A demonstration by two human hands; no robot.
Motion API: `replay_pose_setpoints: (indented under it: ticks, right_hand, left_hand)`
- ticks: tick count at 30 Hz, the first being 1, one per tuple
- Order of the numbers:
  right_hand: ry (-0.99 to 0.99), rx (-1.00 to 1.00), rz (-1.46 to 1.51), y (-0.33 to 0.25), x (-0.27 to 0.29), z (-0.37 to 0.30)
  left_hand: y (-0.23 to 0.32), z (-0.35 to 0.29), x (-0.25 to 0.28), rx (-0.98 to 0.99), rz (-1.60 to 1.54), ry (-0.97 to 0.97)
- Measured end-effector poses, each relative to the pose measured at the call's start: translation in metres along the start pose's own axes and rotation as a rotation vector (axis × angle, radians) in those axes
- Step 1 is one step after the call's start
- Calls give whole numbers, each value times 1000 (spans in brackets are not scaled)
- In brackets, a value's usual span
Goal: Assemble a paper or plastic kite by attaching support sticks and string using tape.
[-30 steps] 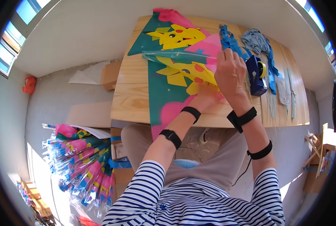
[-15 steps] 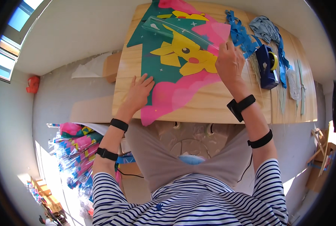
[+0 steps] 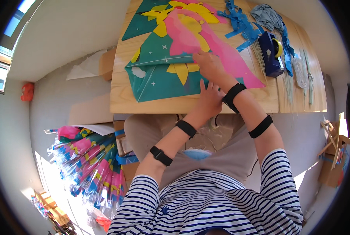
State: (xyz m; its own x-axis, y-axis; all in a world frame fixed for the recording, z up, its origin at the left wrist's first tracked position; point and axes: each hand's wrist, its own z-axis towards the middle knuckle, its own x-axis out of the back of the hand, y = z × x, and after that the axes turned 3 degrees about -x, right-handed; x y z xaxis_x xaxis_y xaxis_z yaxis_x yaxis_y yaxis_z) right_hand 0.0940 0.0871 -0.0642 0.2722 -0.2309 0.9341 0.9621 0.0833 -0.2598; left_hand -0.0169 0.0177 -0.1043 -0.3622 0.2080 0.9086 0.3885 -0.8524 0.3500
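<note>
A thin green, pink and yellow printed sheet [image 3: 186, 92], which looks like a kite sail, lies partly folded on the wooden table [image 3: 122, 88]. My right hand [image 3: 211, 66] is closed on the sheet, its fingertips pinching at the right end of a straight pale line that crosses the green part. Whether that line is a folded edge or a rod I cannot tell. My left hand [image 3: 211, 96] rests on the sheet's near edge with fingers spread, just below my right hand and partly behind the right wrist. Beyond lies another printed sheet [image 3: 137, 25] with yellow shapes.
At the right stand a dark blue tape dispenser [image 3: 272, 58] and bunches of thin rods [image 3: 289, 88]. Blue ribbon strips [image 3: 237, 23] and a grey-blue cloth [image 3: 267, 17] lie farther back. Several bright printed pieces in clear plastic [image 3: 90, 160] are piled left of my legs.
The sheet has been turned round, and its green part now faces me. My left hand has moved right and my right hand left and nearer, bringing them close together.
</note>
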Motion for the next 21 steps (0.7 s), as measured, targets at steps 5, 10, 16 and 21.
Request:
replay_pose_setpoints:
  ticks: [5, 10, 16, 21]
  right_hand:
    - [62, -132, 160, 23, 13, -59]
    - [140, -150, 42, 38, 18, -130]
    - [100, -177, -13, 22, -2, -160]
    - [81, -199, 28, -18, -6, -169]
  left_hand:
    - [-6, 6, -5, 28, -99, 52]
    - [-29, -15, 17, 16, 21, 58]
    - [-92, -77, 51, 299, 155, 10]
    - [-105, -104, 70, 345, 70, -8]
